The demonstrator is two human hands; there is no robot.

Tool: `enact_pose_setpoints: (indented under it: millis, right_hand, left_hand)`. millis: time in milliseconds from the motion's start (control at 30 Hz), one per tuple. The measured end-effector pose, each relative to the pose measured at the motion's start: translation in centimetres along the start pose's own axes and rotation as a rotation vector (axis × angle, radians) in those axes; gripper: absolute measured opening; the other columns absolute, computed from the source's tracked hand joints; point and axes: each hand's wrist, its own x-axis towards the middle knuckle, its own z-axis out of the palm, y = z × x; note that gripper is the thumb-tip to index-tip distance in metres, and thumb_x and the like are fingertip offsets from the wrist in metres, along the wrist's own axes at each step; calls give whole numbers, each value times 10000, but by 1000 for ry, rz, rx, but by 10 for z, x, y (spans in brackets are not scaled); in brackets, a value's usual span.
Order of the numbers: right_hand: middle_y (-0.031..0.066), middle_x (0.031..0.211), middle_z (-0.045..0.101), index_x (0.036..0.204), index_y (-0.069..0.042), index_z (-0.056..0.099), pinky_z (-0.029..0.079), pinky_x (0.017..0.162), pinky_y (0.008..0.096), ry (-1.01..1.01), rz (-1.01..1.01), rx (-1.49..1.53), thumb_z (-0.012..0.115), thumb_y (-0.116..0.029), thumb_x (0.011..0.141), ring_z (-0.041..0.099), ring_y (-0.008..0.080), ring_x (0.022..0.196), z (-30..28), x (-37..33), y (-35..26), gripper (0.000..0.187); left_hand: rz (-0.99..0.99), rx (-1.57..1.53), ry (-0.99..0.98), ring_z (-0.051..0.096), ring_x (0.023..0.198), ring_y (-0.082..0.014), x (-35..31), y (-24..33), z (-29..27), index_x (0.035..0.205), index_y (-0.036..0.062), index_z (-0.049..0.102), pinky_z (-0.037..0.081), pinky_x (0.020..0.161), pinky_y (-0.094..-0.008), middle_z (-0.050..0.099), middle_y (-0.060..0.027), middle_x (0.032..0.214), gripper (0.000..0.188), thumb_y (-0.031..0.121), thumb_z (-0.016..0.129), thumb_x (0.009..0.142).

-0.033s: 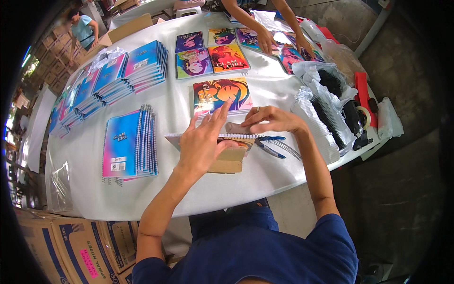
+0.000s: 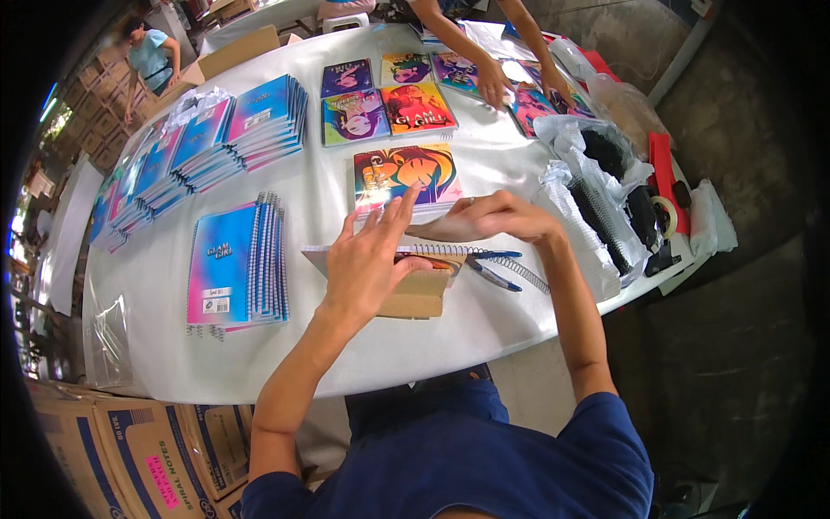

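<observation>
A notebook (image 2: 448, 251) stands edge-up on a folded piece of brown cardboard (image 2: 415, 298) in front of me. A wire spiral coil (image 2: 533, 278) runs along its top edge and sticks out to the right. My left hand (image 2: 373, 255) grips the notebook's left part, thumb on the near side, fingers stretched over the far side. Just above the coil, my right hand (image 2: 506, 218) is closed on a flat greyish-brown piece (image 2: 443, 229), blurred and partly hidden. Blue-handled pliers (image 2: 494, 275) lie beneath the coil. Behind my hands rests a stack of notebooks (image 2: 408, 177) with an illustrated cover.
Blue-pink spiral notebooks (image 2: 220, 259) are stacked at left, with more piles (image 2: 259, 117) behind. Illustrated covers (image 2: 419, 105) lie at the far middle, near another person's hands (image 2: 494, 82). Wrapped black coils (image 2: 596, 212) and a tape roll (image 2: 664, 214) sit at right. Cartons (image 2: 147, 450) stand lower left.
My right hand has shifted slightly and tilted the flat piece over the coil. My left hand and the notebook stay nearly in place. The other person's hands have moved a little.
</observation>
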Motion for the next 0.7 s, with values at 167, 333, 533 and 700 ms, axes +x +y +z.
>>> enact_pose_setpoints:
  millis: [167, 333, 533, 700]
  right_hand:
    - [163, 1178, 640, 1105, 69, 672, 432, 955, 358, -43, -1, -58, 711, -437, 835, 562, 244, 1099, 5, 15, -8, 575]
    - [177, 1184, 635, 1096, 80, 669, 419, 978, 370, -73, -216, 244, 702, -392, 856, 561, 242, 1109, 5, 16, 5, 530]
    - [143, 1124, 657, 1098, 87, 659, 456, 924, 339, -33, -36, 424, 665, -407, 887, 596, 224, 1053, 8, 24, 9, 537]
    - [124, 1109, 648, 1154, 76, 640, 493, 861, 343, -15, -43, 413, 704, -522, 823, 610, 206, 964, 17, 41, 9, 687]
  left_hand:
    - [-37, -2, -29, 629, 1089, -291, -3, -7, -4, 1517, 248, 245, 436, 1006, -500, 642, -131, 1206, 1050, 432, 790, 639]
    - [-52, 27, -30, 603, 1138, -323, -7, -15, -5, 1512, 230, 258, 412, 1012, -534, 609, -125, 1269, 1025, 415, 792, 657]
    - [-74, 46, -9, 587, 1165, -340, -10, -22, -9, 1512, 237, 262, 394, 1023, -548, 597, -108, 1295, 1021, 395, 802, 660]
    - [-121, 82, 10, 567, 1191, -360, -16, -30, -16, 1502, 271, 291, 358, 1060, -536, 624, -101, 1261, 1031, 423, 802, 620]
